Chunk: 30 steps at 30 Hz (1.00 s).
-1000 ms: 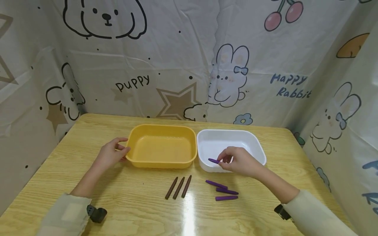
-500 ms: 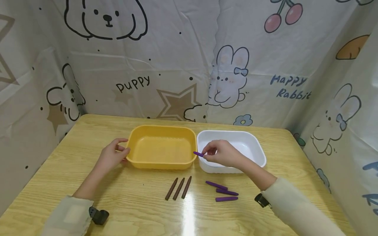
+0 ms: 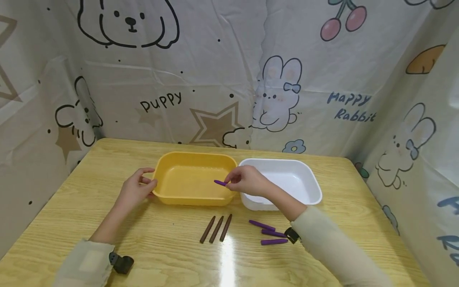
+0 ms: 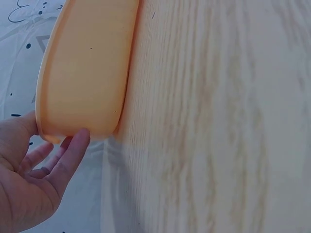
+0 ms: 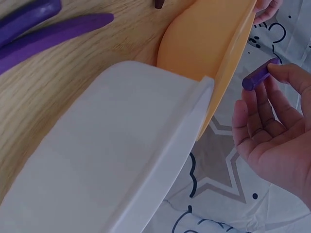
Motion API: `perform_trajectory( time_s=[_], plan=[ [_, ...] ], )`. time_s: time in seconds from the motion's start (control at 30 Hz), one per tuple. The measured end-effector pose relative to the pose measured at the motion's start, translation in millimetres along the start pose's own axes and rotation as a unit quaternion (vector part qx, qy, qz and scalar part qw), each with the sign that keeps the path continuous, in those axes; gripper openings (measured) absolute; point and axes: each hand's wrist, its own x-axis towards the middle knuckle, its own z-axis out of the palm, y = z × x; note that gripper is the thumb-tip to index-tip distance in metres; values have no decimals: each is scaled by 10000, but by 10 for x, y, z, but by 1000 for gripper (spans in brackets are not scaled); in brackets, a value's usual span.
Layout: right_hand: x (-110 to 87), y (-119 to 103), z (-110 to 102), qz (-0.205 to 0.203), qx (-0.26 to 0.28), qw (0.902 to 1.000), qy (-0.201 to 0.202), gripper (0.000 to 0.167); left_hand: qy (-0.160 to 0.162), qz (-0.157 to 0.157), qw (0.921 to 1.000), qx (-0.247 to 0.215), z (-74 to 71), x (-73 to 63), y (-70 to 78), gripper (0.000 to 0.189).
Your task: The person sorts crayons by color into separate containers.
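Note:
My right hand point(image 3: 247, 181) pinches a purple crayon point(image 3: 220, 183) between thumb and fingers, over the right side of the yellow bin point(image 3: 195, 200). Seen from the right wrist, the crayon point(image 5: 257, 77) has a flat blunt end towards the camera. At the left end of the yellow bin, my left hand point(image 3: 138, 187) touches the outer wall with relaxed fingers. In the left wrist view, one fingertip point(image 4: 83, 135) lies against the bin's end wall. A white bin point(image 3: 281, 161) stands right beside the yellow one, partly covered by my right hand and forearm.
Three brown crayons point(image 3: 216, 229) lie side by side in front of the yellow bin. Three purple crayons point(image 3: 274, 242) lie in front of the white bin, below my right forearm. A printed cloth point(image 3: 215, 59) hangs behind the wooden table point(image 3: 161, 247).
My right hand has moved left with the purple crayon, from over the white bin to over the yellow bin. The left hand stays at the yellow bin's end.

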Motion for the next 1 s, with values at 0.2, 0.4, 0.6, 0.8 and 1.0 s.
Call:
perform_trajectory(
  time_s=[0.2, 0.4, 0.6, 0.8, 1.0],
  plan=[
    [154, -63, 83, -115, -74, 9999, -57, 10, 93, -13, 9999, 52, 13, -12, -19, 47],
    [314, -105, 212, 28, -7, 9996, -298, 11, 144, -10, 9999, 87, 26, -18, -34, 47],
    [455, -89, 375, 18, 71, 9989, -461, 11, 146, -25, 9999, 76, 42, -20, -17, 48],
    [577, -77, 517, 221, 60, 9984, -510, 9, 164, -37, 9998, 54, 54, -22, -5, 48],
    [662, -56, 635, 272, 96, 9975, -652, 8, 218, -99, 9997, 102, 69, -25, -10, 48]
  ],
)
